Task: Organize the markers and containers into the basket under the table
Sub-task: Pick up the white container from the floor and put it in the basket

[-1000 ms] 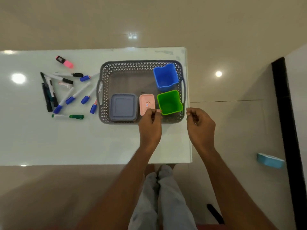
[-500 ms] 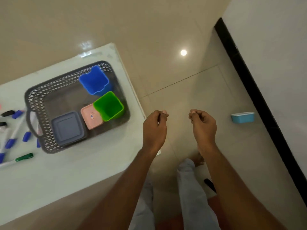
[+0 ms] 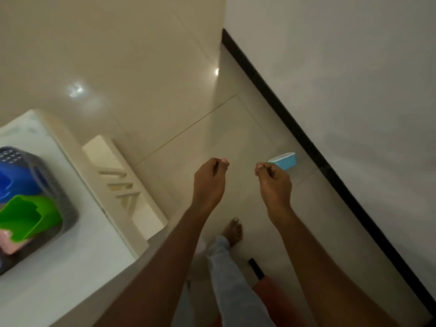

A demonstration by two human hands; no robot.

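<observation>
The grey perforated basket [image 3: 69, 210] sits on the white table [image 3: 70, 267] at the left edge of view. Inside it stand a blue cup [image 3: 16, 180], a green cup [image 3: 26, 215] and a pink container [image 3: 9, 244], all partly cut off. A light blue container [image 3: 284, 160] lies on the floor near the wall. My left hand [image 3: 208, 182] and my right hand [image 3: 274, 182] hover over the floor to the right of the table, fingers curled, holding nothing. My right hand is just in front of the light blue container. No markers are in view.
The table's white base [image 3: 122, 182] juts out below its right edge. A black skirting [image 3: 330, 175] runs along the wall on the right. My bare foot [image 3: 233, 231] and trouser leg are below my hands, beside a dark object [image 3: 256, 269] on the floor.
The view has swung right and down, away from the table toward the floor. Both hands left the basket's front edge and now hang over the floor near the light blue container.
</observation>
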